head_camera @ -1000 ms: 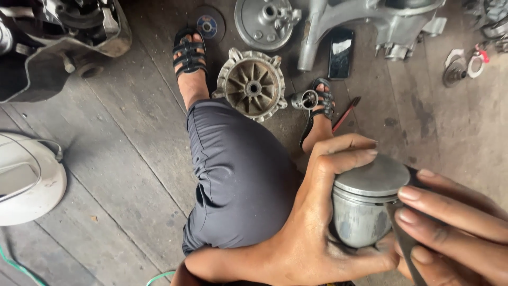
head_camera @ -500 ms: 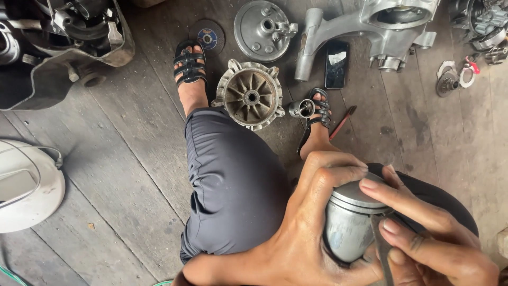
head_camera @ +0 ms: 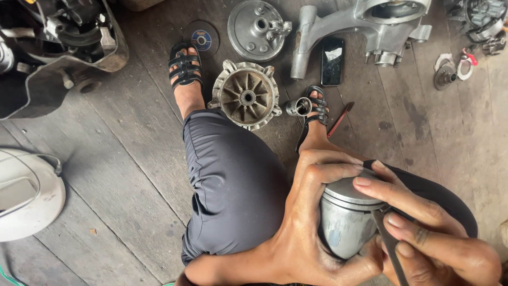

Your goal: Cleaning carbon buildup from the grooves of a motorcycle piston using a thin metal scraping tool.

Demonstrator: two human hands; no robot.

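A silver metal piston (head_camera: 346,217) sits upright in my left hand (head_camera: 309,212), whose fingers wrap over its crown and back. My right hand (head_camera: 428,233) rests against the piston's right side. Its fingers pinch a thin dark strip, perhaps a piston ring (head_camera: 391,246), against the piston's skirt. Both hands hover above my knees, over dark trousers (head_camera: 233,185).
On the wooden floor lie a finned round hub (head_camera: 246,96), a grey round cover (head_camera: 256,29), a cast metal arm (head_camera: 365,24), a black phone (head_camera: 333,61), a grinding disc (head_camera: 201,37), a small metal cylinder (head_camera: 298,106) and a red tool (head_camera: 338,119). An engine block (head_camera: 53,47) stands top left, a white cover (head_camera: 26,193) left.
My hands and the piston have dropped lower in view. My right fingers have shifted over the piston's top edge, and the thin dark strip now shows against its side.
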